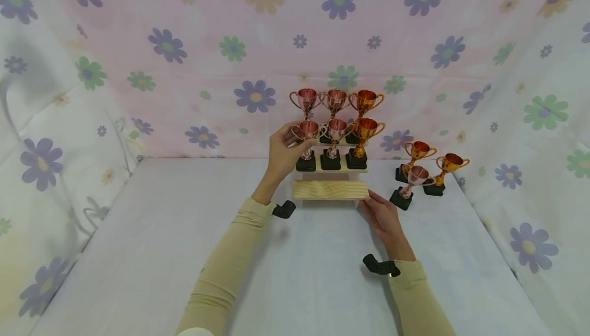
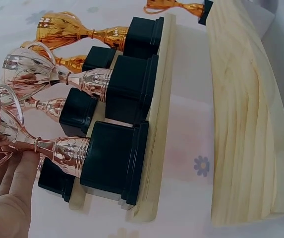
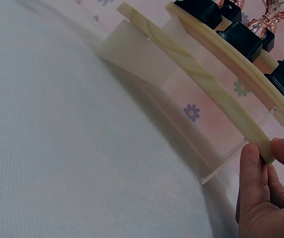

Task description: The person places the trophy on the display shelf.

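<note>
While the left hand (image 1: 285, 151) curls thumb and fingers round a rose-gold trophy (image 2: 72, 154) standing at the left end of the middle wooden shelf (image 2: 156, 144), the right hand (image 1: 382, 219) pinches the right end of the lowest shelf (image 1: 330, 190)

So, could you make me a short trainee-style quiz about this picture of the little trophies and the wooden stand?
1. Count: how many trophies are off the wooden stand, to its right in the head view?
2. True or false: the right hand grips a trophy.
3. Choose: which middle-shelf trophy does the left hand hold, as the head view shows it? (a) leftmost (b) centre (c) rightmost

Key: 1. Three. 2. False; it pinches the end of the lowest shelf. 3. (a).
</note>
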A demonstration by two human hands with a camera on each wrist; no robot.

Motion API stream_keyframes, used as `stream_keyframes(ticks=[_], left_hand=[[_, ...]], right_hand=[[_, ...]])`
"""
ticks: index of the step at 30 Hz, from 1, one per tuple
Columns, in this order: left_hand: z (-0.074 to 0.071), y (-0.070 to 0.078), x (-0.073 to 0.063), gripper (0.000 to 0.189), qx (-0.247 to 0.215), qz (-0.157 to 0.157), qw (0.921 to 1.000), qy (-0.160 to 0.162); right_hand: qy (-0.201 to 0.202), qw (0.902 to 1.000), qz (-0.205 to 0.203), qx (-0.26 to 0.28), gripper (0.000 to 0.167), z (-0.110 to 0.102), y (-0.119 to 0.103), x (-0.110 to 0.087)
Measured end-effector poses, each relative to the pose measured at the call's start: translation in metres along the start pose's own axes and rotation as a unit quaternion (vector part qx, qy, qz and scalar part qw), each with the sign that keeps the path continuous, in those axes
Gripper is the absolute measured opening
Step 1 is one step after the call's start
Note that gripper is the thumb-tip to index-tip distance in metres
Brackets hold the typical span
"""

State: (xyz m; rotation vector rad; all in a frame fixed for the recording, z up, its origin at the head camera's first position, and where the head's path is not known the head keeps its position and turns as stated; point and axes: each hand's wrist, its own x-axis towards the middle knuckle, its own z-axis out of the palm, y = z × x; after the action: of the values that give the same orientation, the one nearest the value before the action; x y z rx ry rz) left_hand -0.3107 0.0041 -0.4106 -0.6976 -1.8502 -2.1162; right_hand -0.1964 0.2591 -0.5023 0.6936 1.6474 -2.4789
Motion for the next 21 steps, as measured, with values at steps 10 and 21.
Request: stream_keyframes(ticks=[10,21], left_hand=[[-0.001,0.0,-0.001,0.05,0.011,0.003,0.9999,0.011],[-0.047,-0.001,-0.041,0.029,-0.01,-0.053,0.9973,0.049]], right_hand=[[-0.016,0.9999,0.004,-0.003,0.053,0.001,-0.002,-0.002],[-0.083,0.9504,-0.052,-0.295,0.056,-0.032,-0.021,-0.023]])
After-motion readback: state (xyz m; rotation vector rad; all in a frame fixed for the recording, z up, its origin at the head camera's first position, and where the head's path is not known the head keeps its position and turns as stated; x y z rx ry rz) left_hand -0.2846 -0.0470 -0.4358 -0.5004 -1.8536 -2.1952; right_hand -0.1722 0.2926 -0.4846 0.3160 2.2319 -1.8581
